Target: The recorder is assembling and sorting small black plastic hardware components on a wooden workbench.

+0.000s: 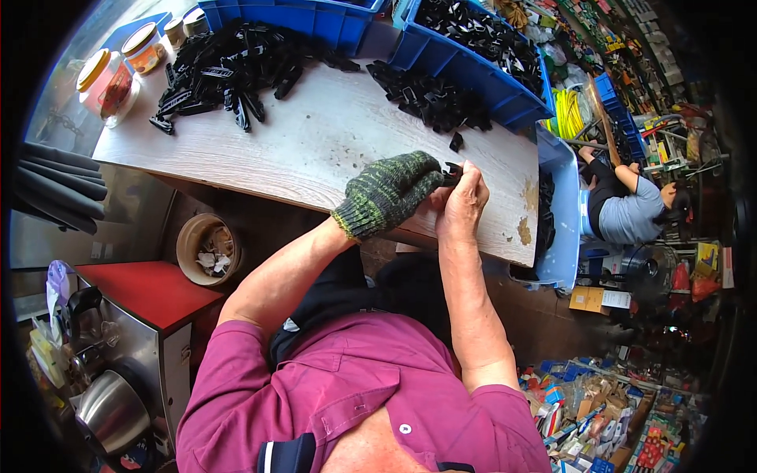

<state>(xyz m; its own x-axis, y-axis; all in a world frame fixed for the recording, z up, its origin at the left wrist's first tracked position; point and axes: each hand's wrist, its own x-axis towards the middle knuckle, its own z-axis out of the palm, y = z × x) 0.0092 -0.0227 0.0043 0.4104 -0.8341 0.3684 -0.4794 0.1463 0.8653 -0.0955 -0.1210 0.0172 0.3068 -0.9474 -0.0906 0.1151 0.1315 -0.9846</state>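
Observation:
My left hand (394,189), in a dark green knitted glove, is closed at the front edge of the table. My bare right hand (465,194) meets it there, its thumb and fingers pinched together. Between the two sits a small black plastic part (452,173), mostly covered by my fingers. One loose black piece (456,142) lies on the tabletop just beyond my hands. Farther off is a heap of short black plastic parts (430,96), and to the left spreads a bigger heap of long black plastic parts (229,67).
Blue bins (473,59) line the table's far side, one full of black parts. Jars (106,83) stand at the table's left end. A pale blue tub (561,213) adjoins its right edge. Below left is a bucket (189,248) of scraps. Another person (631,206) crouches at right.

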